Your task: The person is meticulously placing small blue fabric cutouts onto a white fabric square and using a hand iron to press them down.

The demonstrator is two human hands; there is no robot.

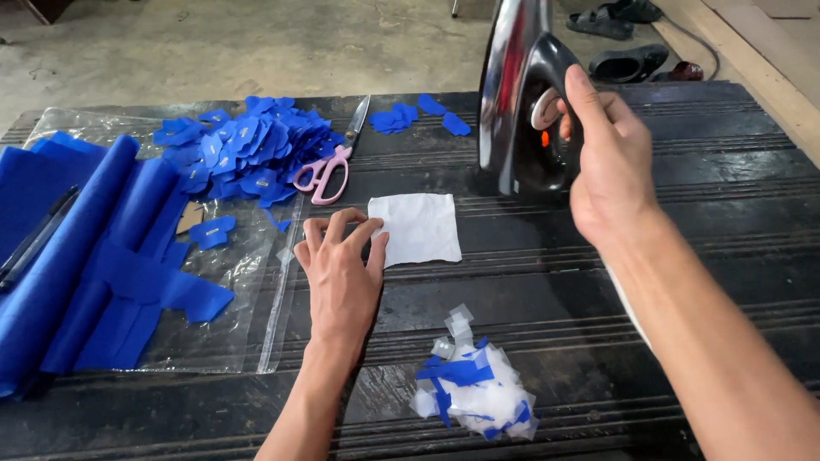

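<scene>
- Fingertips of the left hand are bent and spread, pressing down on the left edge of the white fabric square; they pin it flat and do not close around it
- Taking that white fabric square as the landmark: it lies flat on the dark ribbed table, to the right of the left fingertips and touching them, with most of its surface bare
- Up and to the right of the square, the right hand is wrapped around the handle of the black iron, thumb raised along the grip near the round dial
- That iron stands upright on its heel, its shiny soleplate facing left, just beyond the square's far right corner and apart from it
- Of the 2 hands, the left is the one in contact with the square; the right with the iron is near but not touching
- Left of the square and a little beyond it lie pink-handled scissors, and past them a heap of blue cut pieces
- Nearer the person than the square sits a small pile of white and blue scraps
- Far left of the square, folded blue cloth rests on a clear plastic sheet
</scene>
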